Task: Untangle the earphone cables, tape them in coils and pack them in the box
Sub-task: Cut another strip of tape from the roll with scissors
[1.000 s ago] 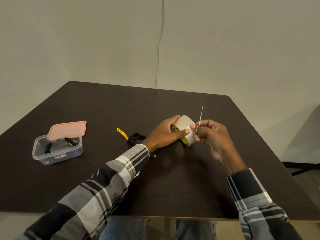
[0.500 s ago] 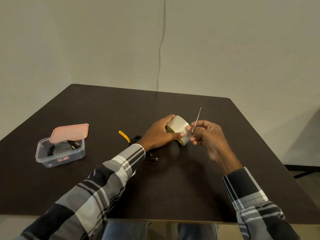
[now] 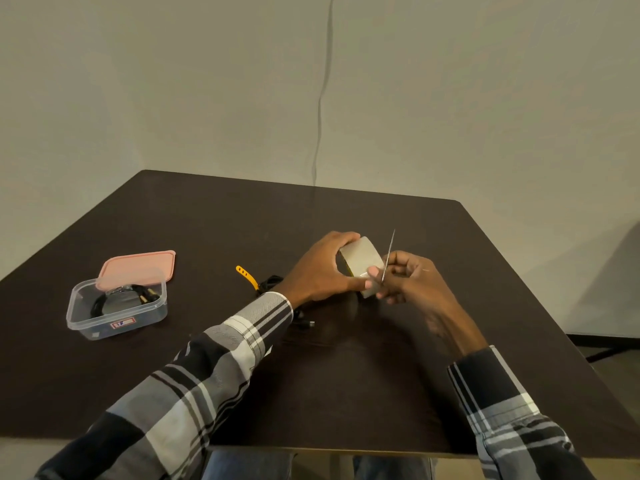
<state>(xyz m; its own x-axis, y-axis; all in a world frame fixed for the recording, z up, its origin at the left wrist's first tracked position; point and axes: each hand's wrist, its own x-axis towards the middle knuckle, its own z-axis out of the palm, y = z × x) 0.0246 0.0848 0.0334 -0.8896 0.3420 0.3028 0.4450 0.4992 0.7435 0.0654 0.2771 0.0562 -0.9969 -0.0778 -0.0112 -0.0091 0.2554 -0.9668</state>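
My left hand [image 3: 320,271] grips a roll of pale tape [image 3: 362,263] above the middle of the dark table [image 3: 207,220]. My right hand [image 3: 408,278] holds a thin metal blade [image 3: 388,254], pointing up, right against the roll's right edge. A black earphone cable [image 3: 272,283] with a yellow strap [image 3: 246,276] lies on the table behind my left wrist, partly hidden by it. At the left stands a clear plastic box [image 3: 117,306] holding a coiled black cable [image 3: 104,301].
The pink lid [image 3: 138,266] leans on the box's far rim. A small dark plug end [image 3: 306,323] lies by my left cuff. The table's near edge runs just above my knees, and a wall stands behind its far edge.
Both hands and the roll stay close together; the blade tip has shifted slightly against the roll. The camera has tilted a little.
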